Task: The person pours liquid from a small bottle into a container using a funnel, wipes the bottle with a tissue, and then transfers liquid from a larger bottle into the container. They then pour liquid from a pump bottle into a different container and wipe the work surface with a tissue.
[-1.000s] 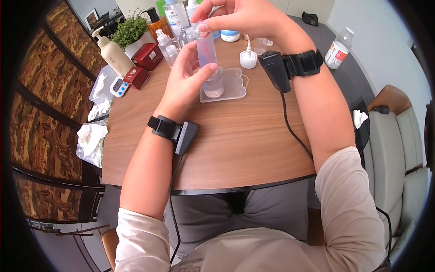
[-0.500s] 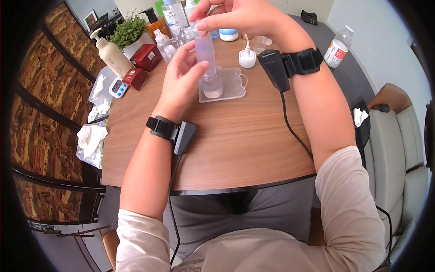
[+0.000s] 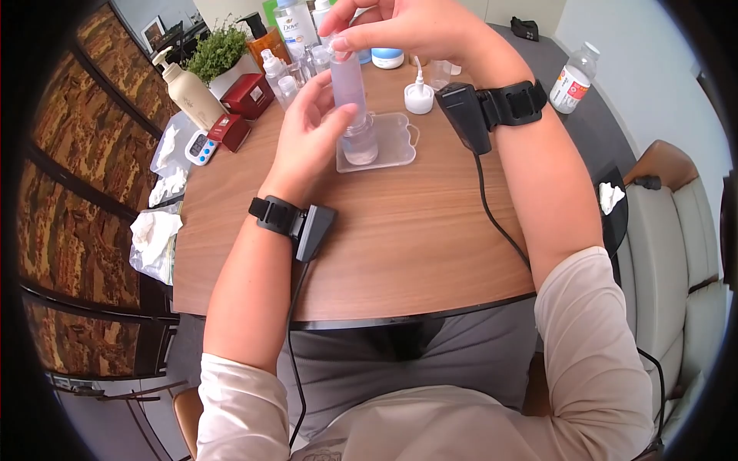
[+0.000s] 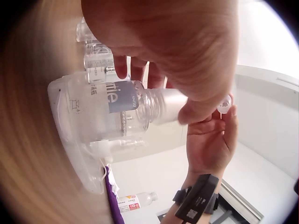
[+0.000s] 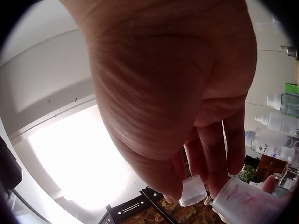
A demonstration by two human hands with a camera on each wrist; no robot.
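Note:
My left hand [image 3: 306, 142] grips a frosted, tapered plastic bottle [image 3: 347, 83], holding it upright over the mouth of a clear bottle [image 4: 100, 112]. The clear bottle has a blue-grey label, holds some clear liquid low down, and stands on a translucent plastic tray [image 3: 398, 142]. Above the frosted bottle is my right hand [image 3: 419, 34]. Its thumb and fingertips pinch a small translucent cap [image 5: 193, 191], close to the frosted bottle's upper end, where red marks show in the right wrist view. My left palm hides part of the frosted bottle in the left wrist view.
A white pump top [image 3: 419, 98] stands right of the tray. Several bottles, including a cream pump bottle [image 3: 192, 96], crowd the back with dark red boxes [image 3: 247, 96], a potted plant [image 3: 219, 60] and a small timer [image 3: 201, 147]. A labelled bottle [image 3: 575, 81] stands far right.
Both hands keep nearly the same places and grips. Red marks seen on the frosted bottle a second ago no longer show in the head view.

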